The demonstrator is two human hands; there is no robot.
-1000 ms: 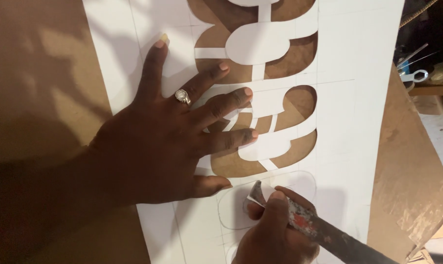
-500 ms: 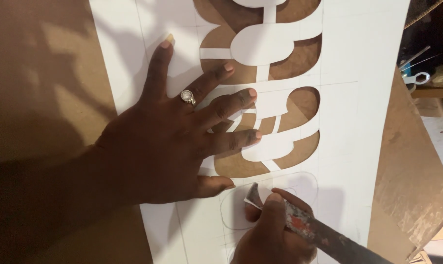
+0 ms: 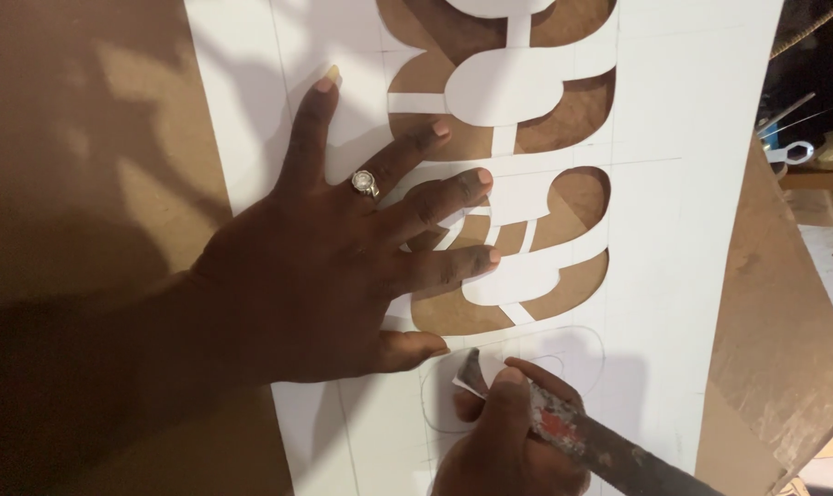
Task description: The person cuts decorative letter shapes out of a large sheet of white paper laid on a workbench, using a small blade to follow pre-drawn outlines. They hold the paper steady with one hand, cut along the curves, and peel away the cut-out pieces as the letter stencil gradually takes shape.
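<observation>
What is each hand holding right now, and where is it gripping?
The right hand grips a craft knife low on its handle, near the blade. The left hand holds nothing, pressing flat on the white sheet.

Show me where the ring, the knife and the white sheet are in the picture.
ring [image 3: 366, 183]: head view, on its top, on a finger of the left hand [image 3: 315, 276].
knife [image 3: 600, 445]: head view, on its worn handle behind the right hand [image 3: 504, 441].
white sheet [image 3: 692, 239]: head view, on a bare uncut part.
</observation>
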